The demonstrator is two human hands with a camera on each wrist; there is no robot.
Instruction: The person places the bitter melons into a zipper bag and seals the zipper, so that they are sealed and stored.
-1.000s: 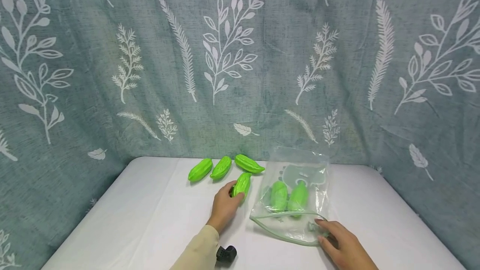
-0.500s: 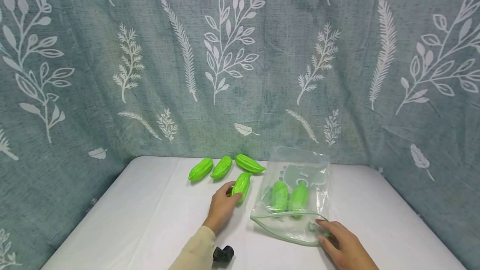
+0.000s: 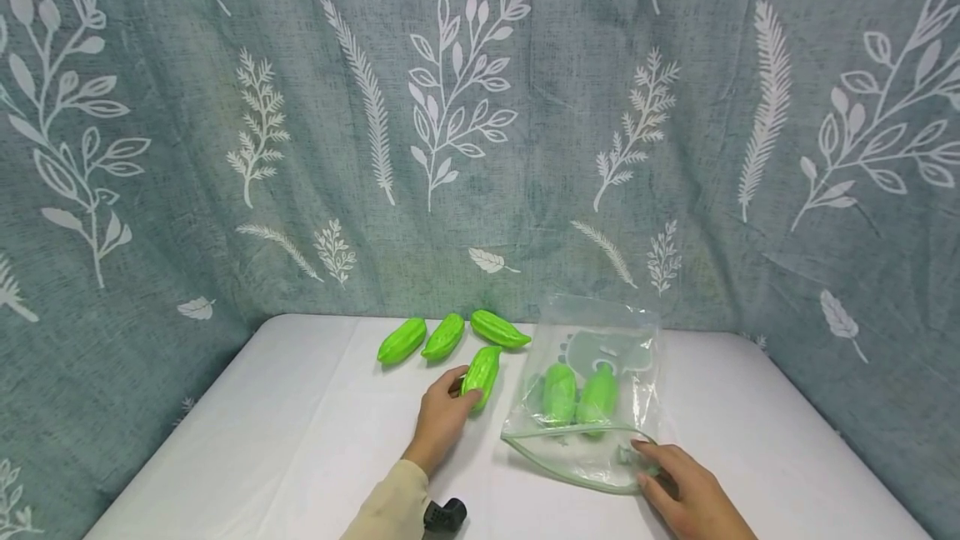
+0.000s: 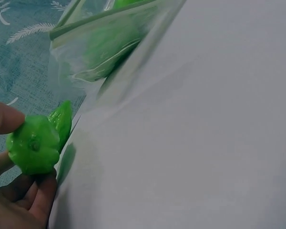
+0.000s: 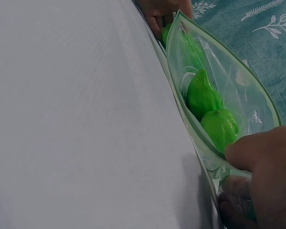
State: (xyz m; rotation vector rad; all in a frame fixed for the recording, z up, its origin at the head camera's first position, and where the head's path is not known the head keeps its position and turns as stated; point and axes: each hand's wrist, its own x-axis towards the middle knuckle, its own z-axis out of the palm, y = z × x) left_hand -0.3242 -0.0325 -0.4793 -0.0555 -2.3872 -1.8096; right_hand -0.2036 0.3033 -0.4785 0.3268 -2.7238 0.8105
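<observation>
My left hand (image 3: 442, 415) grips a ridged green bitter melon (image 3: 480, 380) between thumb and fingers, left of a clear zip bag (image 3: 570, 457). One rounded, lobed end of this bitter melon (image 4: 35, 145) faces the camera in the left wrist view. The bag lies flat with its green-edged mouth toward me, and two bitter melons (image 5: 220, 128) are inside. At the mouth's right corner, my right hand (image 3: 686, 486) pinches the bag's edge. In the right wrist view the thumb (image 5: 250, 152) lies over that edge, and the mouth gapes.
Three more bitter melons (image 3: 442, 337) lie at the back of the white table (image 3: 300, 423). A black device (image 3: 446, 515) sits by the left sleeve (image 3: 393, 502). Behind the table hangs a leaf-patterned curtain (image 3: 337, 148).
My left hand has drawn the bitter melon slightly left and toward me. My right hand and the bag have stayed in place.
</observation>
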